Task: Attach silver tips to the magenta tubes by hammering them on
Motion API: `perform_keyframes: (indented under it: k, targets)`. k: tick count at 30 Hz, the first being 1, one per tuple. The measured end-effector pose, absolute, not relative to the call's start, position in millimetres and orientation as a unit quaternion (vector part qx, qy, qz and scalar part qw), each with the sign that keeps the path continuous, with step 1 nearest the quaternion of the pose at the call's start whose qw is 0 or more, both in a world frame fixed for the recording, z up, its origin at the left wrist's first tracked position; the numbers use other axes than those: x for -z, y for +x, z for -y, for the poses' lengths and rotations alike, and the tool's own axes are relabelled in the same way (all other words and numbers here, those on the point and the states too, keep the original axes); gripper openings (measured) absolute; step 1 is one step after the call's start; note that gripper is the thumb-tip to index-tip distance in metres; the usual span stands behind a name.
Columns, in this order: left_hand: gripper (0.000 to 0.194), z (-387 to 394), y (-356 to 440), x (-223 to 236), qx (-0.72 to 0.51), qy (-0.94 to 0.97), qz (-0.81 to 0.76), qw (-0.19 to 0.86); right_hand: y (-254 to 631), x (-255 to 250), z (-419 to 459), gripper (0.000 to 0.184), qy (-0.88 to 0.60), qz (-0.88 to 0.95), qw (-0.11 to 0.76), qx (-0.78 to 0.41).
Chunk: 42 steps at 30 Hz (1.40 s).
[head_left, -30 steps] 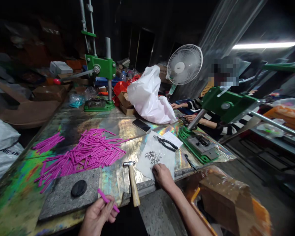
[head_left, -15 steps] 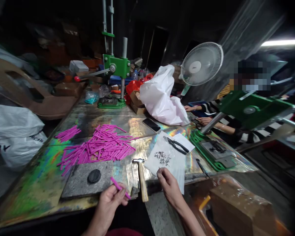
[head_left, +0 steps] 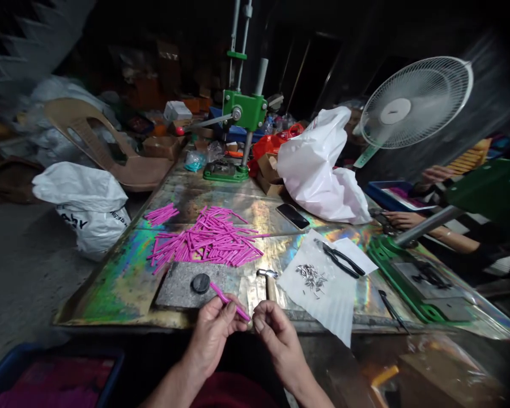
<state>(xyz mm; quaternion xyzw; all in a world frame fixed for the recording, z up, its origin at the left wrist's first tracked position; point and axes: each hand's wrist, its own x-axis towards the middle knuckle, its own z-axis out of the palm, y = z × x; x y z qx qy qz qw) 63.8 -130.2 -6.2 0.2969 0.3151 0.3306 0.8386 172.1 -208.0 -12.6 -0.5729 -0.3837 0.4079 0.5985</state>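
My left hand (head_left: 215,334) is closed around one pink stick (head_left: 229,301), held slanted just in front of the table's near edge. My right hand (head_left: 274,334) pinches something small at the stick's lower end; I cannot make it out. Behind my hands lies a grey stone slab (head_left: 176,280) with a black round disc (head_left: 200,283) on it. A hammer (head_left: 267,276) lies between the slab and a white sheet (head_left: 329,297) carrying small metal pieces (head_left: 311,276). A heap of pink sticks (head_left: 208,241) spreads farther back.
Black pliers (head_left: 342,259), a phone (head_left: 292,216) and a white plastic bag (head_left: 318,170) lie on the shiny table (head_left: 110,283). Green presses stand at the back (head_left: 240,122) and right (head_left: 412,272). Another person's hands (head_left: 402,218) work at the right. A fan (head_left: 412,105) stands behind.
My right hand left the white sheet and came to the end of the pink stick. My left hand rose with the stick. The view swung left and down.
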Motion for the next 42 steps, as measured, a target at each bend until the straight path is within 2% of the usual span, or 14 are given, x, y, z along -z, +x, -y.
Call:
perform_keyframes:
  k: [21,31,37,42]
  targets:
    - [0.025,131.0,62.3,9.1,-0.333,0.306,-0.314,0.835,165.2,13.7,206.8,0.016,-0.536,0.359,0.612,-0.458]
    - [0.023,134.3,63.3,20.6,-0.353,0.397,-0.321,0.784,161.8,20.1,203.7,0.022,-0.508,0.294,0.651,-0.481]
    - [0.023,132.7,62.4,19.2,-0.37,0.364,-0.34,0.784,156.3,23.5,195.6,0.032,-0.526,0.237,0.666,-0.473]
    - [0.03,124.5,53.7,14.1,-0.379,0.305,-0.365,0.794,159.4,23.3,194.9,0.03,-0.549,0.259,0.649,-0.46]
